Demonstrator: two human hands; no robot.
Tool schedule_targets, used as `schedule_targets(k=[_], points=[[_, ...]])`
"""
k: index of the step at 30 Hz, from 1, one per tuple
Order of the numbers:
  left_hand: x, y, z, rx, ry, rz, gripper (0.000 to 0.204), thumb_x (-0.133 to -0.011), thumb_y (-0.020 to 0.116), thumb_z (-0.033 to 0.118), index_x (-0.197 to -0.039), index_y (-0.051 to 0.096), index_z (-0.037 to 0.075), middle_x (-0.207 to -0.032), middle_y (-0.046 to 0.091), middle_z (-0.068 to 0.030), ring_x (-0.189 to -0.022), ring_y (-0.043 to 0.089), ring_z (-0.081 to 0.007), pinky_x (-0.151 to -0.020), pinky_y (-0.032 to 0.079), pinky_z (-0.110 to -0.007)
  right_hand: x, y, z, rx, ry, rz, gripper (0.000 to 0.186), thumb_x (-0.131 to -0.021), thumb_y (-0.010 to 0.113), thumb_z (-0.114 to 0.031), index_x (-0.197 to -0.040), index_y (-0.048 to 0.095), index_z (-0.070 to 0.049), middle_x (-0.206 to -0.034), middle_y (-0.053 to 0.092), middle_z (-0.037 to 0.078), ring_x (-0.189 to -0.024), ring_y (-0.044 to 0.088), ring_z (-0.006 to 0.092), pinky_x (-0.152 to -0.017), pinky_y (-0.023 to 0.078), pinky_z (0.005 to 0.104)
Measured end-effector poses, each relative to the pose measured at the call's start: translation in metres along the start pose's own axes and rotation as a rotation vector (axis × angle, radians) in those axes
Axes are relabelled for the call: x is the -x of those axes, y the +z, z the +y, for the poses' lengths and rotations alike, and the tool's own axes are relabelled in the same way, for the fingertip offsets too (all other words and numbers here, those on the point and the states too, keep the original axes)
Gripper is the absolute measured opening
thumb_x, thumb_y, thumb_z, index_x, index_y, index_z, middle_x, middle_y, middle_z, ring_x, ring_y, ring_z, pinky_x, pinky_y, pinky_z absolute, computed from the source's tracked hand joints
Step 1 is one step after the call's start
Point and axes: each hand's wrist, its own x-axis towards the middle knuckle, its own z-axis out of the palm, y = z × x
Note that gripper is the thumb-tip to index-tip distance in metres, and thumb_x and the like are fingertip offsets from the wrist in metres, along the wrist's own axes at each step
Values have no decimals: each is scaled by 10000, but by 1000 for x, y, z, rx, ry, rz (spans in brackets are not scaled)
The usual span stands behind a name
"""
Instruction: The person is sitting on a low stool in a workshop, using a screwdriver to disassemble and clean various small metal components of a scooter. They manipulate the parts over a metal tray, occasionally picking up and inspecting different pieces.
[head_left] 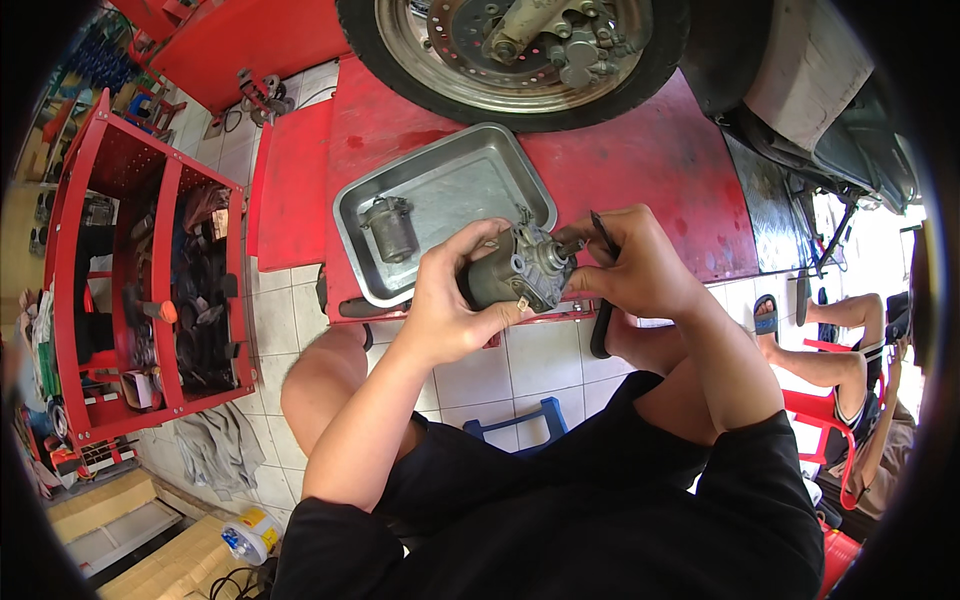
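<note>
My left hand [450,300] is wrapped round a grey, grimy metal housing [520,268] with a rounded body and several fittings, held up over the tray's near right corner. At the housing's right side, my right hand [640,262] is closed, its fingers on a thin dark tool [603,236] whose tip is hidden. Whether the right fingers also touch the housing's fittings, I cannot tell. A smaller, dirty grey metal cylinder [390,230] lies in the shallow steel tray [350,262], to the left of my left hand.
The tray rests on a red lift platform [660,190], below a motorcycle wheel [500,112]. A red tool cart [165,270] stands to the left. A blue stool [520,428] shows between my legs. At the right, another person's legs [840,370] rest near a red chair [815,420].
</note>
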Motion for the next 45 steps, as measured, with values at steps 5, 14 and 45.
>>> schedule_targets(k=[5, 14, 45], points=[[2, -2, -3, -35, 23, 12, 709, -630, 850, 3, -1257, 533, -89, -1158, 648, -151, -1080, 640, -214, -971, 472, -332, 1, 7, 4, -23, -61, 31, 426, -676, 849, -35, -1078, 717, 15, -619, 309, -31, -575, 295, 59, -520, 260, 270], [-3, -5, 4, 341, -179, 35, 680, -627, 831, -23, -1242, 549, -88, -1110, 661, -136, -1007, 651, -196, -882, 534, -360, 1, 5, -2, 18, -163, 91, 528, -681, 884, -115, -1160, 694, 0, -656, 414, -4, -567, 310, 77, -524, 296, 266], [-12, 5, -20, 780, -514, 143, 455, -881, 722, 215, -1230, 552, -24, -1093, 645, -150, -951, 618, -269, -695, 490, -446, -12, 11, 17, 640, -226, 112, 430, -729, 700, -121, -1139, 637, -8, -833, 628, 124, -716, 642, 355, -612, 507, 462]])
